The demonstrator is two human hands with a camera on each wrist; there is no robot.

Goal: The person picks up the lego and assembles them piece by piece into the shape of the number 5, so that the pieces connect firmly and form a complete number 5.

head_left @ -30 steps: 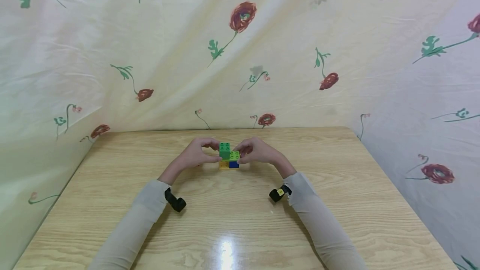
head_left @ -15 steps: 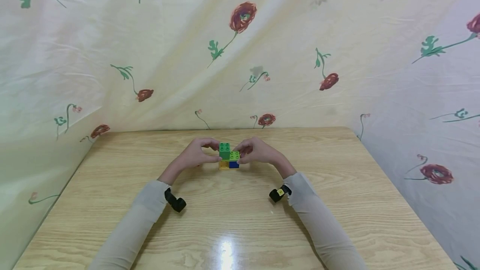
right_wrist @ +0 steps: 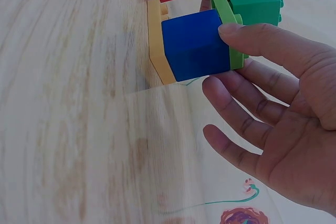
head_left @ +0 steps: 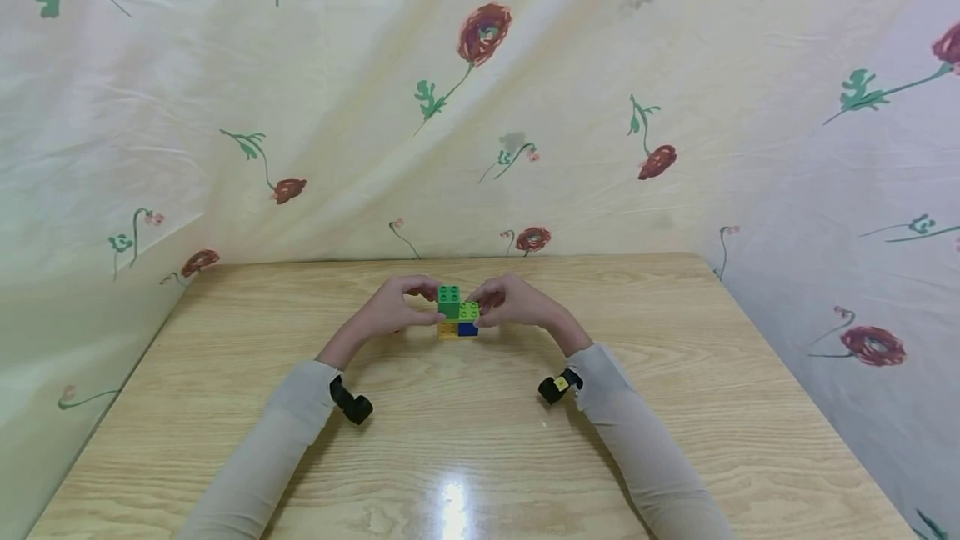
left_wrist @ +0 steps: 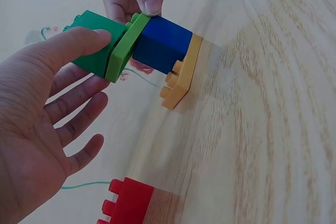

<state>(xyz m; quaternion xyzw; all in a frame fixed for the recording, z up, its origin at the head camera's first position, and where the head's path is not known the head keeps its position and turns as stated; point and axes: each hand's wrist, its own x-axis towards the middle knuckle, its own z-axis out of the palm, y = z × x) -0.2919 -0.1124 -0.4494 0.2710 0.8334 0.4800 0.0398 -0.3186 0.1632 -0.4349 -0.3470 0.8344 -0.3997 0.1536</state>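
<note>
A small stack of toy building bricks stands on the table. At its base lies a flat orange-yellow brick [left_wrist: 183,77]. The blue brick [right_wrist: 195,45] sits on the right half of that base, with a flat lime brick [right_wrist: 224,11] on top, jutting out leftwards. On the jutting end is a green brick [head_left: 449,301]. My left hand [head_left: 393,304] pinches the green brick, its thumb on the near face and other fingers loosely curled. With its thumb at the seam of the blue and lime bricks, my right hand [head_left: 517,303] pinches the blue brick from the right.
A red brick [left_wrist: 131,200] stands on the table left of the stack, mostly hidden behind my left hand in the head view. The wooden table [head_left: 465,407] ends at a flowered cloth [head_left: 360,107] behind and at both sides.
</note>
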